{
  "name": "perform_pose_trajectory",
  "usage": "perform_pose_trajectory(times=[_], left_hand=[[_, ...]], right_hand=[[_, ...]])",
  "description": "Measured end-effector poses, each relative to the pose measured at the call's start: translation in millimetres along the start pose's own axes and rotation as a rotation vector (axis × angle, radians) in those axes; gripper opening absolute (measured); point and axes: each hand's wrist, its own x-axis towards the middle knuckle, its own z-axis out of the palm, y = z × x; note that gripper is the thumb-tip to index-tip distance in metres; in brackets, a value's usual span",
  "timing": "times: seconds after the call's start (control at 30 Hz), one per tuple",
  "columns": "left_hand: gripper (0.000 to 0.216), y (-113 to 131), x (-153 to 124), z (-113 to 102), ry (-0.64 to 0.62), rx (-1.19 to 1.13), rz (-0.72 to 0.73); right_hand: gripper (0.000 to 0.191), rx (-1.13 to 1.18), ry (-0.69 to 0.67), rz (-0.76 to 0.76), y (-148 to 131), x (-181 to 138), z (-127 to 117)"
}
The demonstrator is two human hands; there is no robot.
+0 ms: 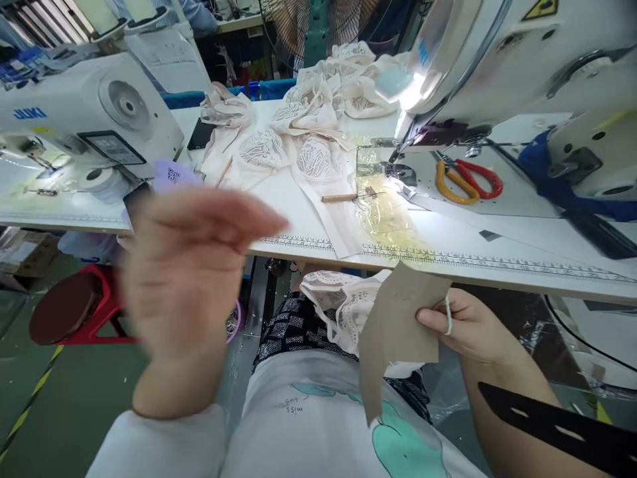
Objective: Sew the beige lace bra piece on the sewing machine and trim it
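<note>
My left hand (pixel 186 279) is raised in front of the table edge, blurred by motion. Its fingers stretch out to the right, and nothing shows in them. Low at the right, my right hand (pixel 468 325) pinches a curved piece of brown paper (pixel 398 318) between thumb and fingers. A short white cord (pixel 448 315) loops by those fingers. Behind the paper, a white lace bra (pixel 343 305) lies on my lap, partly covered. Several more pale lace bras (pixel 316 159) are heaped on the table, one strip hanging toward the front edge.
A lit sewing machine (pixel 448 93) stands at the right, with orange and red-handled scissors (pixel 468 180) beside its needle. A wooden-handled awl (pixel 341 198) lies near the yellowish taped area. Another sewing machine (pixel 89 119) is at the left, above a red stool (pixel 82 309). A fan (pixel 318 33) stands behind.
</note>
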Motion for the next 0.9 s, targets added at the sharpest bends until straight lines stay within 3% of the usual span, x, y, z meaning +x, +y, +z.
perform_pose_trajectory(times=[0.03,0.1,0.2,0.3,0.37,0.47,0.53,0.6,0.67,0.73,0.9], left_hand=[[0.016,-13.7,-4.0,7.5,-0.066,0.019,0.033],[0.020,-44.5,-15.0,21.4,-0.430,0.179,-0.201],[0.029,-81.1,-29.4,34.4,-0.763,0.228,-0.307],[0.027,-94.9,-35.8,35.6,-0.946,0.122,-0.486],[0.030,-96.3,-38.0,30.6,-0.901,-0.001,-0.680],[0.040,-98.0,-40.8,17.9,-0.656,-0.142,-0.915],[0.042,-101.0,-42.0,8.7,-0.442,-0.150,-0.947],[0.041,-104.1,-42.4,1.5,-0.278,-0.142,-0.917],[0.039,-105.5,-41.9,-2.2,-0.194,-0.145,-0.878],[0.038,-104.4,-40.7,-2.0,-0.167,-0.124,-0.847],[0.039,-95.7,-38.5,7.4,-0.185,-0.048,-0.843]], right_hand=[[0.024,-0.036,-0.080,-0.018,-2.1,0.8,0.0],[0.022,-0.118,-0.258,-0.064,-9.7,4.3,1.9],[0.018,-0.200,-0.500,-0.201,-23.7,12.6,9.2],[0.020,-0.208,-0.601,-0.253,-28.9,20.0,17.3],[0.023,-0.149,-0.580,-0.188,-24.8,22.4,18.5],[0.036,-0.015,-0.416,-0.097,-11.5,19.9,8.6],[0.040,0.085,-0.182,-0.072,-2.4,14.2,-3.0],[0.031,0.181,0.042,-0.043,2.9,7.0,-12.4],[0.024,0.218,0.129,0.001,3.0,0.6,-13.3],[0.024,0.196,0.097,0.040,-0.7,-2.9,-3.3],[0.029,-0.008,-0.161,0.050,-10.1,7.7,40.3]])
